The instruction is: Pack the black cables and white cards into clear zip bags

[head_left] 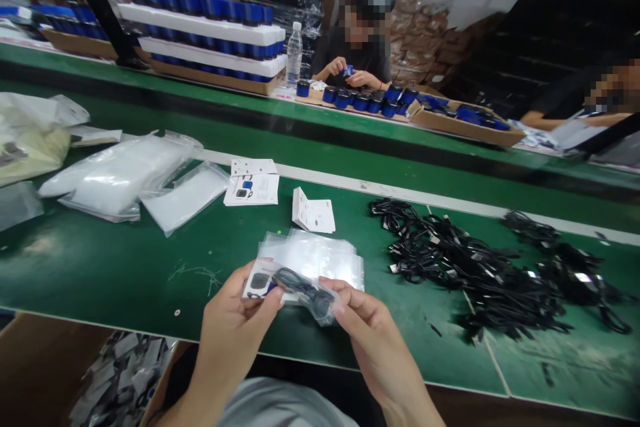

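Between my two hands is a clear plastic bag (323, 312) with a coiled black cable (300, 283) and a printed leaflet (260, 280) in it. My left hand (243, 307) pinches the bag's left end, thumb over the leaflet. At the other end, my right hand (363, 313) grips the plastic between thumb and fingers. Just beyond lies a stack of flat clear bags (320, 250) on the green table (210, 273). Folded leaflets (320, 215) stand behind that stack, and more printed leaflets (255, 190) lie to their left.
Black USB cables (465, 267) spread in a heap on the right. Bulging plastic packs (125, 163) lie at the left. Below the table edge, a box holds filled bags (123, 373). Across the line, a person (357, 47) handles a blue item near several blue jars (360, 101).
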A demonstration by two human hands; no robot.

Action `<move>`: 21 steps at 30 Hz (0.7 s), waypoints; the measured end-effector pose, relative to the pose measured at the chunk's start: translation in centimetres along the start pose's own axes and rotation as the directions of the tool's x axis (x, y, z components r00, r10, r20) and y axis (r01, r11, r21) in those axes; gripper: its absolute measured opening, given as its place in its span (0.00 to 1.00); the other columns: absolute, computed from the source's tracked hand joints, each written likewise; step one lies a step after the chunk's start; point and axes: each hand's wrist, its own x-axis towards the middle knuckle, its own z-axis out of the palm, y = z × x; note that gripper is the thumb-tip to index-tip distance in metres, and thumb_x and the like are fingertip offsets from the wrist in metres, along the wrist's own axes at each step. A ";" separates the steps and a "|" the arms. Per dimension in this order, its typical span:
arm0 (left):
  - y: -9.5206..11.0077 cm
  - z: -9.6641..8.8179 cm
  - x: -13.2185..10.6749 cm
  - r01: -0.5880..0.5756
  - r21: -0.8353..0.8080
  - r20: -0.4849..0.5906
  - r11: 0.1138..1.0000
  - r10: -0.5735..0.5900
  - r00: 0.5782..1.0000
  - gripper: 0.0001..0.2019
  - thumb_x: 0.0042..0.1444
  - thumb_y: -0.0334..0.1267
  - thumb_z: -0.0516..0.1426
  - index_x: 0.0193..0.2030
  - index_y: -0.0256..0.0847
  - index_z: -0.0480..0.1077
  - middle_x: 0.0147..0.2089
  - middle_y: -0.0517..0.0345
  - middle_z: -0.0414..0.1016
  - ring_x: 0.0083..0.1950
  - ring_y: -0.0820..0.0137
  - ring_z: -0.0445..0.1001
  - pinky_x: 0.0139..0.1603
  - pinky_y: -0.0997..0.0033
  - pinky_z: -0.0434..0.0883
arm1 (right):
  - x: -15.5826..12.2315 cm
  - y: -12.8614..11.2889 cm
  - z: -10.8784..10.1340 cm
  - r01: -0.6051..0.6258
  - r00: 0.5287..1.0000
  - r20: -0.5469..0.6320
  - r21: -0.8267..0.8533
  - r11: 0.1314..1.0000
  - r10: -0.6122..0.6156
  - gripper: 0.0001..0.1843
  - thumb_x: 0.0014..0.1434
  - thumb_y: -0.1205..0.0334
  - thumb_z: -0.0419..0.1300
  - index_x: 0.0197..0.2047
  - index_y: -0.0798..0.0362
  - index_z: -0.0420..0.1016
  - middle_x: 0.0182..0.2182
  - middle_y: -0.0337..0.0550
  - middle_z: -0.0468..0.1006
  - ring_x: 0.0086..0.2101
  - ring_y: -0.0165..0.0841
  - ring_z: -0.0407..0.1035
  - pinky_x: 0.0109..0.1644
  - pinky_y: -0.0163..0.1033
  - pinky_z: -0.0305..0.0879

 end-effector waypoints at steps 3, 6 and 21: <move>-0.1 0.1 -0.5 -0.101 0.094 -0.109 0.990 0.111 0.988 0.20 0.44 0.42 0.61 0.46 0.43 0.69 0.34 0.63 0.82 0.32 0.69 0.81 0.36 0.77 0.75 | 0.0 0.1 0.1 0.056 0.998 0.006 -0.089 0.994 -0.056 0.11 0.52 0.54 0.65 0.24 0.51 0.74 0.43 0.44 0.75 0.49 0.41 0.64 0.55 0.44 0.53; -0.2 0.3 -0.8 -0.119 0.108 -0.105 0.987 0.130 0.986 0.21 0.45 0.42 0.62 0.48 0.44 0.68 0.34 0.63 0.82 0.33 0.69 0.81 0.36 0.78 0.75 | 0.0 0.6 0.3 0.221 0.971 -0.023 -0.312 0.924 -0.240 0.08 0.55 0.57 0.62 0.27 0.50 0.75 0.43 0.45 0.74 0.53 0.43 0.61 0.58 0.48 0.49; -0.1 -0.6 -0.9 -0.051 -0.111 0.148 0.993 0.067 0.987 0.23 0.48 0.51 0.61 0.49 0.43 0.70 0.43 0.59 0.80 0.38 0.68 0.79 0.41 0.76 0.75 | 0.2 0.0 0.3 0.225 0.970 -0.002 -0.367 0.903 -0.242 0.08 0.54 0.56 0.64 0.28 0.50 0.77 0.45 0.46 0.75 0.50 0.42 0.65 0.57 0.46 0.55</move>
